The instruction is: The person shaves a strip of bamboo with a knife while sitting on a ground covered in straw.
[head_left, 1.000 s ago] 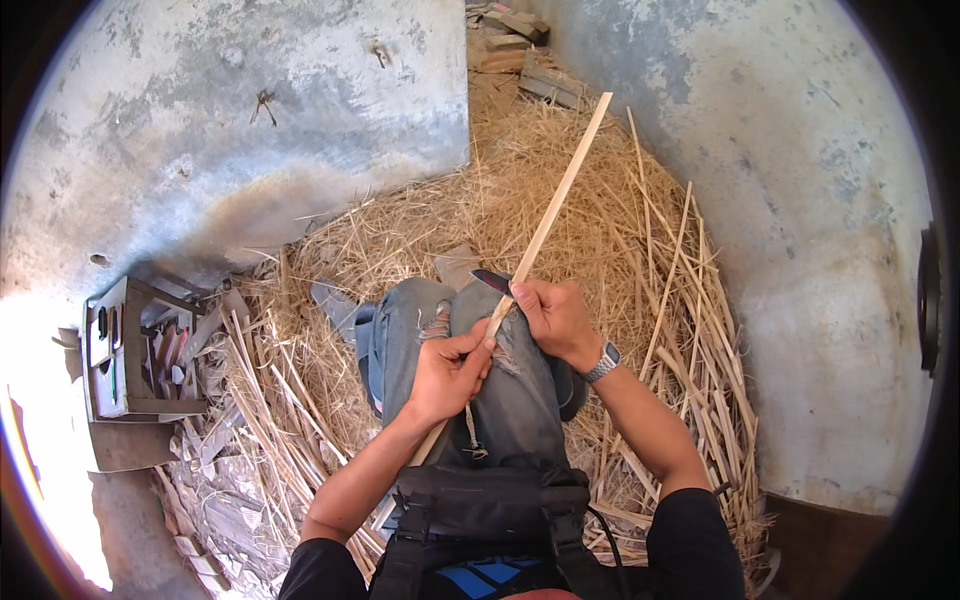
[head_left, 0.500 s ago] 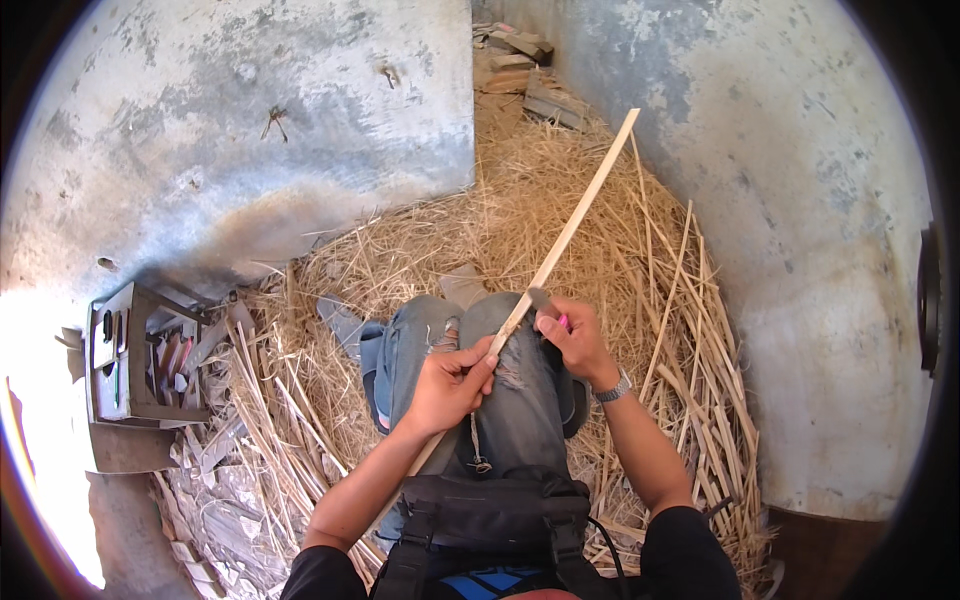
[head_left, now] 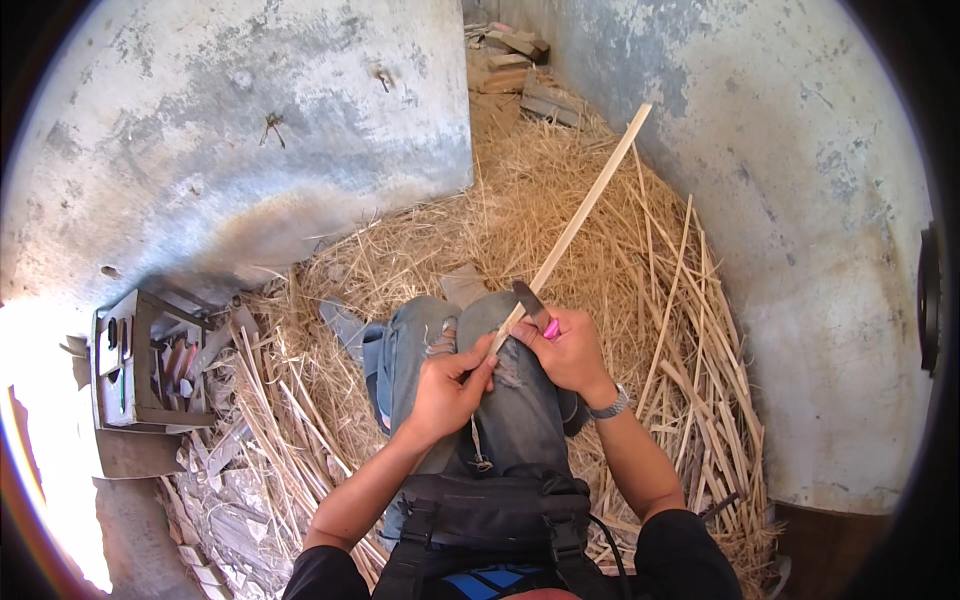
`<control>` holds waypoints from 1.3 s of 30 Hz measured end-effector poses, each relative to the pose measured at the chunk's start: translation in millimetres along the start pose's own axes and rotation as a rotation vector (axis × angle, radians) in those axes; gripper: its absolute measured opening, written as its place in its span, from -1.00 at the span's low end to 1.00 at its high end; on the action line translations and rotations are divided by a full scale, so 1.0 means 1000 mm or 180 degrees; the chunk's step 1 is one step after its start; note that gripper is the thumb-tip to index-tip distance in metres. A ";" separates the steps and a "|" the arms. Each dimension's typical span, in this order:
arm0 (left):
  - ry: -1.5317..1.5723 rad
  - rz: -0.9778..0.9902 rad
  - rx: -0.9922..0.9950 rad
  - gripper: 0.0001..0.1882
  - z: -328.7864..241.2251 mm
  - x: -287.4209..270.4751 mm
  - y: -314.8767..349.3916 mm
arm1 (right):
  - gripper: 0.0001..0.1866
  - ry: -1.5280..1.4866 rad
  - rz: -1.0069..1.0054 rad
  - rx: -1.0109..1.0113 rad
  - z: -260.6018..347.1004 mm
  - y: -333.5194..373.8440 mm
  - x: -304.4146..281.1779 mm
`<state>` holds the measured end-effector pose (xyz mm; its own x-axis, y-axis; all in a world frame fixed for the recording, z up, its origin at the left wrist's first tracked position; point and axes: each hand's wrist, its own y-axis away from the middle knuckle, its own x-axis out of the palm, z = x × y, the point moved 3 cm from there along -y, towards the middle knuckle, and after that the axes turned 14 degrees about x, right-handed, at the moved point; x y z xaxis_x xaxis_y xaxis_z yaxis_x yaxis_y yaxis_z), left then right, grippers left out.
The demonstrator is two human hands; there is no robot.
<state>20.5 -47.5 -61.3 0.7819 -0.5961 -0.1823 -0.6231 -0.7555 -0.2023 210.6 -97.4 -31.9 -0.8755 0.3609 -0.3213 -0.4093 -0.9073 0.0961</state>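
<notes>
A long, pale bamboo strip (head_left: 590,205) slants across my knees, its far end pointing up and to the right. My left hand (head_left: 450,390) is closed around its lower part, thumb and fingers pinching it. Just beyond, my right hand (head_left: 572,352) grips a knife by its pink handle (head_left: 552,328). The dark knife blade (head_left: 526,299) lies across the strip, and my right thumb reaches to the strip below the blade. My fingers hide part of the handle.
Straw-like shavings (head_left: 420,250) cover the floor around my legs. Loose strips lie on the right (head_left: 715,420) and left (head_left: 275,400). A small wooden cabinet (head_left: 120,365) with tools stands at left. Weathered walls (head_left: 330,120) rise ahead and to the right; wood blocks (head_left: 550,100) lie at the back.
My right hand has come closer to my left, and its thumb now meets the strip. The blade has turned across the strip. The strip's far end has shifted slightly right.
</notes>
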 end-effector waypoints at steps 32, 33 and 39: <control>-0.1108 0.0361 0.0705 -0.82 -0.020 -0.030 0.027 | -0.49 0.0851 -0.1486 -0.0462 -0.033 -0.064 -0.049; -0.1094 0.0334 0.0676 -0.82 -0.020 -0.030 0.027 | -0.51 0.0830 -0.1182 -0.0311 -0.036 -0.059 -0.044; -0.1118 0.0188 0.0815 -0.81 -0.025 -0.027 0.021 | -0.61 0.0893 -0.0720 -0.0424 -0.019 -0.019 -0.009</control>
<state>-13.6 -54.3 -36.4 0.7190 -0.4743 -0.5080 -0.6854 -0.6048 -0.4055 230.7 -87.5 -48.7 -0.6550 0.4989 -0.5675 -0.5311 -0.8382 -0.1240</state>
